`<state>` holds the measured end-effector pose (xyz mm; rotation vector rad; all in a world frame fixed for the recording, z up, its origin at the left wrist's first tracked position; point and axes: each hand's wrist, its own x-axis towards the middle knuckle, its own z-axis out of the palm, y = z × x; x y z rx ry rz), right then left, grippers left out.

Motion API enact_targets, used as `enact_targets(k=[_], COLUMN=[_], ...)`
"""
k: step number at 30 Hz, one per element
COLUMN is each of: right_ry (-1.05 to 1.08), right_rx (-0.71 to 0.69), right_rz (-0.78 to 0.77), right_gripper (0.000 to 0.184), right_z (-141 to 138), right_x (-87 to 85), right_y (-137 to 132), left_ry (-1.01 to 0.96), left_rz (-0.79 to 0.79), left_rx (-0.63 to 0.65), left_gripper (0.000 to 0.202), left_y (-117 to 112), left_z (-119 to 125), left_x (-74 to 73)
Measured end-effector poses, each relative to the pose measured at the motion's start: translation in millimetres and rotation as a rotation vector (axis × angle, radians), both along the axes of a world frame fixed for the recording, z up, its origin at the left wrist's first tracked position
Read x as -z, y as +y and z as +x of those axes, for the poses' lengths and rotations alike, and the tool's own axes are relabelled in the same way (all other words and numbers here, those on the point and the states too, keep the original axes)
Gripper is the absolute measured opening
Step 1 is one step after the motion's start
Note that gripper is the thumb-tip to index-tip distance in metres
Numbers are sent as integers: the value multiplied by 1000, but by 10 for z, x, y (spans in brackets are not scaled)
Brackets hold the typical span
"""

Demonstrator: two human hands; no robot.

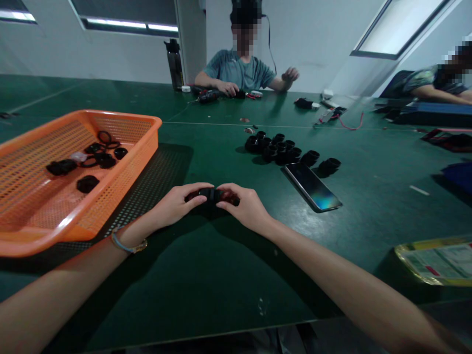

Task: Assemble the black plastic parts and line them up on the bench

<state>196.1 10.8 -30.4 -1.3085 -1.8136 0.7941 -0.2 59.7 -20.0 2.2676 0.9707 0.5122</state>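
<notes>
My left hand (177, 202) and my right hand (246, 205) meet over the green table (221, 275), both closed around a small black ring-shaped part (213, 194) held between them. Only the part's middle shows between my fingertips. A cluster of several similar black cylindrical parts (283, 149) sits beyond my hands, to the right. A smartphone (311, 186) lies face up just right of my right hand. A bracelet circles my left wrist.
An orange mesh basket (33, 206) with several black rings and parts stands at the left. A person sits across the table among tools and a dark bottle (175, 64). Another person's arm rests at the far right. A yellow-rimmed tray (435, 263) sits near right.
</notes>
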Motion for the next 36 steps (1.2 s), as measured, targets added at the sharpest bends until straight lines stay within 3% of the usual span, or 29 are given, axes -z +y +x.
enact_targets(k=[36], right_ry=[-59], right_rx=[0], right_rz=[9], right_gripper=[22], right_z=[1], right_x=[-7], right_y=[-6], left_ry=[14], left_rz=[-16], left_rx=[-4], left_gripper=[48], left_y=[-3], left_z=[2], left_x=[-1])
